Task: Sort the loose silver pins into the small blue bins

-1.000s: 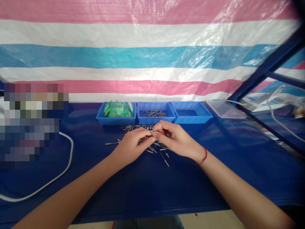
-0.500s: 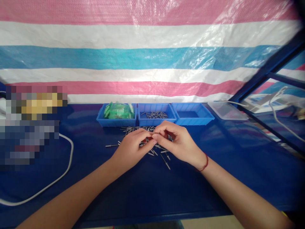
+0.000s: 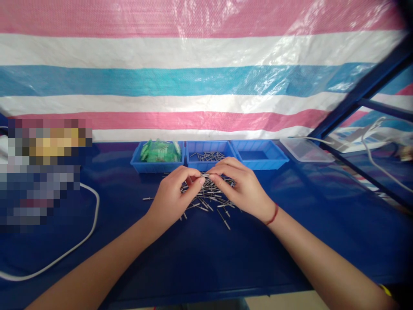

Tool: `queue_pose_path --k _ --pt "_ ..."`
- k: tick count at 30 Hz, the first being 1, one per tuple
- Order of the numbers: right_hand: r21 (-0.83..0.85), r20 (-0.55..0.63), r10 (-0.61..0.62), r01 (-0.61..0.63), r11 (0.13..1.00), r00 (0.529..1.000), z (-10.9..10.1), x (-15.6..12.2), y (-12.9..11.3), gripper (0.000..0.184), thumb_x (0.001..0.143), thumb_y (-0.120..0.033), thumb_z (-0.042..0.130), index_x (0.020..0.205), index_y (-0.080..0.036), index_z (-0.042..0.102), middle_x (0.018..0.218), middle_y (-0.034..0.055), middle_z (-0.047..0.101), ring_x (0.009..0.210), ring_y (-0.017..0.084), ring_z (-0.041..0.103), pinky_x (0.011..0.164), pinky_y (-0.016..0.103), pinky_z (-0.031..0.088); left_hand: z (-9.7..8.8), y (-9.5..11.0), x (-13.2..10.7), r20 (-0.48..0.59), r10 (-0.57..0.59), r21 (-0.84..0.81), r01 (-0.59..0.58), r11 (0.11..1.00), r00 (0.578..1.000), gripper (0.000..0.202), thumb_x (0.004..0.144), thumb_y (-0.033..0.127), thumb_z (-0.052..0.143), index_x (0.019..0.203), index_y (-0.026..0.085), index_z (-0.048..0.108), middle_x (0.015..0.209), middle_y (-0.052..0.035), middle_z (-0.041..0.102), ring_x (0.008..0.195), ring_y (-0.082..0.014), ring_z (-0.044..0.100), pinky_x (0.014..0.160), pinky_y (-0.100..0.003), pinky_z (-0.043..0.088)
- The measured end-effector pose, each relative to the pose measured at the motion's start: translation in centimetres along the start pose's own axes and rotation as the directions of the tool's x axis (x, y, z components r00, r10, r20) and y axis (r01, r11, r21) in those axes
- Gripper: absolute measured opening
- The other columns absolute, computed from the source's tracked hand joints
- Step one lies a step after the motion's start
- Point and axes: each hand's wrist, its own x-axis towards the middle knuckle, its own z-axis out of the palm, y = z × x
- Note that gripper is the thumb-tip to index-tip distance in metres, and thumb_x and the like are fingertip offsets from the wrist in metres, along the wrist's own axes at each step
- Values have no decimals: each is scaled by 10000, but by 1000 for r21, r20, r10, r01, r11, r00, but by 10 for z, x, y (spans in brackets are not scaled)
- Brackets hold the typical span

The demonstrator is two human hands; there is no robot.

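Between the fingertips of both hands, a single pop rivet [image 3: 205, 175] lies roughly level. My left hand [image 3: 176, 189] pinches one end with thumb and forefinger. At the other end, my right hand [image 3: 241, 183], with a red string at its wrist, is also closed in a pinch. Under the hands is a loose pile of pop rivets [image 3: 206, 196] on the dark blue tabletop [image 3: 193, 262]; the hands hide part of it. Just behind stands a blue bin [image 3: 209, 165] with several rivets inside, its front partly covered by my right hand.
A left blue bin [image 3: 158, 167] holds green plastic packets [image 3: 159, 150]. The right blue bin [image 3: 261, 165] adjoins the middle one. Beyond it lies a clear plastic lid [image 3: 306, 150]. A white cable [image 3: 97, 206] curves at left, beside a blurred-out area. A striped sheet [image 3: 193, 82] hangs behind.
My hands have drawn slightly apart, so the rivet between the fingertips now shows. The left hand has shifted a little left and more of the pile is visible.
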Motion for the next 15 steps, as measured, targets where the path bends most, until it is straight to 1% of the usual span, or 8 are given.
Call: queue_pose_path --k 2,4,5,7,9,10,13,15 --pt "-114 -107 11 -24 993 994 5 4 8 145 916 -225 521 924 -182 659 901 61 652 873 184 583 830 352 459 -1 -2 1 26 -24 25 23 999 999 127 888 283 553 954 188 606 815 -1 641 721 -123 586 730 -247 467" --pt "-249 -225 44 -101 963 973 9 8 20 174 920 -252 511 904 -174 666 885 75 653 860 207 577 822 380 461 -3 -6 4 81 -28 86 21 996 996 181 899 300 534 1026 190 600 860 -14 653 774 -141 602 773 -272 476" --pt "-316 -258 61 -144 938 964 11 10 26 190 917 -272 515 900 -167 672 887 87 652 866 224 572 822 399 461 -5 -8 5 121 -15 141 -2 990 993 200 904 308 522 1046 191 601 897 -25 655 827 -158 605 814 -296 474" --pt "-400 -256 82 -183 898 963 10 11 34 216 904 -310 534 912 -152 681 908 107 650 889 248 567 827 423 462 -13 -13 7 214 20 293 -84 952 977 230 914 328 494 1057 198 618 1017 -56 640 983 -212 577 910 -377 444" --pt "-393 -176 92 -156 906 980 6 9 36 220 908 -304 522 916 -149 678 903 100 652 880 239 579 826 410 471 -24 -16 7 293 -11 462 -132 877 956 269 918 368 469 1073 225 636 1179 -84 580 1116 -281 509 940 -471 419" --pt "-360 -112 92 -127 924 989 4 7 35 214 915 -284 506 912 -152 674 892 90 654 862 222 589 819 391 480 -30 -18 5 320 -62 524 -122 843 946 282 921 389 452 1076 248 641 1243 -86 545 1164 -310 476 922 -501 425" --pt "-279 120 68 -32 960 990 -1 0 24 198 920 -232 482 959 -154 660 929 77 659 864 194 606 826 358 496 -46 -23 -9 399 -197 572 -75 817 896 379 948 470 352 1207 311 578 1332 -70 496 1230 -301 447 938 -514 432" --pt "-297 231 54 17 955 972 0 -4 16 229 913 -247 499 1066 -146 637 1032 97 652 952 219 597 883 394 484 -50 -29 -25 382 -247 603 -37 797 891 520 921 569 343 1359 308 448 1426 -90 416 1307 -316 380 1013 -546 370"
